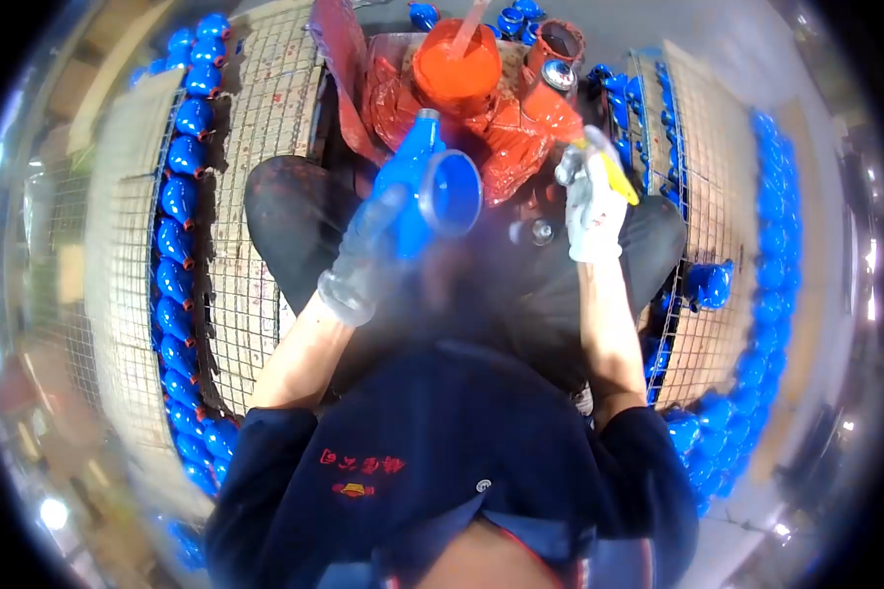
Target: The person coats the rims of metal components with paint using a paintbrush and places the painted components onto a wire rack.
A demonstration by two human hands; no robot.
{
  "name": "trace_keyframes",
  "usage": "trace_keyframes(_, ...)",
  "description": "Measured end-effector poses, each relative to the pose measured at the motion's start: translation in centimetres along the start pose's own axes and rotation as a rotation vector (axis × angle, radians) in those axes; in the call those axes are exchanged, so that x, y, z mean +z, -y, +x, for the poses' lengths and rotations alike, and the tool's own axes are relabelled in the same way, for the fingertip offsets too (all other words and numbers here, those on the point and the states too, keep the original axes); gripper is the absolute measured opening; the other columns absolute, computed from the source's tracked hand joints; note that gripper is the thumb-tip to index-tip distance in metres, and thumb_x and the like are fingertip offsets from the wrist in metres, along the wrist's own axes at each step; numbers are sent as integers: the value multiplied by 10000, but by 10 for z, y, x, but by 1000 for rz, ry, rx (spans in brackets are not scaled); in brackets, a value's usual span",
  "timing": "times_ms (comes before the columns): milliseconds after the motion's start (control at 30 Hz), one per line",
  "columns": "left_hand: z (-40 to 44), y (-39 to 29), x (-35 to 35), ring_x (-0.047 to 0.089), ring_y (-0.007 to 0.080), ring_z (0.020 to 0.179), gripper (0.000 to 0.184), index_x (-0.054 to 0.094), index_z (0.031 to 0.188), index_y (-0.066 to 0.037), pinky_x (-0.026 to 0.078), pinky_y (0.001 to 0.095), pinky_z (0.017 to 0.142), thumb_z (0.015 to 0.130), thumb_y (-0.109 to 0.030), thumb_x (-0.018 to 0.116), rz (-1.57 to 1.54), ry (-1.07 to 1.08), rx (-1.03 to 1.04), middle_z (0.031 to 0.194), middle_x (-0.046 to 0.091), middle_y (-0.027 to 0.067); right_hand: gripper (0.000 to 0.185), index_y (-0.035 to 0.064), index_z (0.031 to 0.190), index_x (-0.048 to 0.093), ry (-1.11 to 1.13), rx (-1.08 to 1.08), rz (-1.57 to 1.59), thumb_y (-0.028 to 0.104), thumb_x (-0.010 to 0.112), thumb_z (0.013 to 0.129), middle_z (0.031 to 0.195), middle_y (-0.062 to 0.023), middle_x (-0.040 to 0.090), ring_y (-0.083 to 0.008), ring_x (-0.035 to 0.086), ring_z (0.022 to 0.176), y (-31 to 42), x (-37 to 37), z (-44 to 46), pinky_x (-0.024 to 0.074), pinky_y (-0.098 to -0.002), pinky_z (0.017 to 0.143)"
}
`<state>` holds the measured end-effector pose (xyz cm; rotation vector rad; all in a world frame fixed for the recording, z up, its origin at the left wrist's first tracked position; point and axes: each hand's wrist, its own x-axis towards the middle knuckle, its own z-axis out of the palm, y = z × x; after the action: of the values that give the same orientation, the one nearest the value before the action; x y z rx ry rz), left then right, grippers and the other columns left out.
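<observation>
My left hand [359,255], in a grey glove, is wrapped round a glossy blue cast part [413,196] with a wide round flange and a narrow threaded neck. The neck points up and away, and the flange opening faces right. In a white glove, my right hand [594,201] is closed on a yellow-handled tool [617,179]; its working end is too blurred to make out. Beyond both hands stands a red bucket [457,83] of orange-red paint with a pale stick in it. Red-stained plastic sheeting [511,162] lies around its base.
A paint-smeared can [558,77] and a dark red pot [560,41] stand right of the bucket. Wire racks [250,196] flank me on both sides. Rows of blue parts [187,155] line the left rack, and more blue parts [776,245] sit far right. A single blue part [709,285] lies near my right knee.
</observation>
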<state>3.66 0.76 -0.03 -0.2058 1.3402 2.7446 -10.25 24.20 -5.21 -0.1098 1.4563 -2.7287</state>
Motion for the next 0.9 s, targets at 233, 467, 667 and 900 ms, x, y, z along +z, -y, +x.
trace_keyframes(233,-11,15,0,646,319,1048,922,480,1342,-74,552,414,865,612,-350,972,1442,-199,611,1225,592,168,172,26,1107,678,413,-298,-761,121,680,963,1000,-81,728,-160,692,905,97,60,-1,543,-304,812)
trace_keyframes(467,-26,12,2,719,334,903,890,560,1345,-121,607,423,682,595,-404,945,1894,38,803,1278,608,138,389,29,880,596,765,200,-1231,391,606,1020,643,-59,588,-167,580,579,131,104,17,452,-336,583)
trace_keyframes(667,-25,8,6,716,346,913,882,547,1363,-124,607,420,693,618,-392,934,1892,103,840,1290,605,144,425,32,873,573,841,136,-1208,429,594,1023,612,-67,562,-164,571,545,115,93,18,445,-318,552)
trace_keyframes(900,-23,4,9,679,330,1030,944,524,1372,-102,578,420,868,588,-383,968,1513,15,476,1235,617,144,281,29,1051,673,805,-209,-1173,303,646,993,852,-124,683,-252,682,777,107,75,-9,520,-363,746)
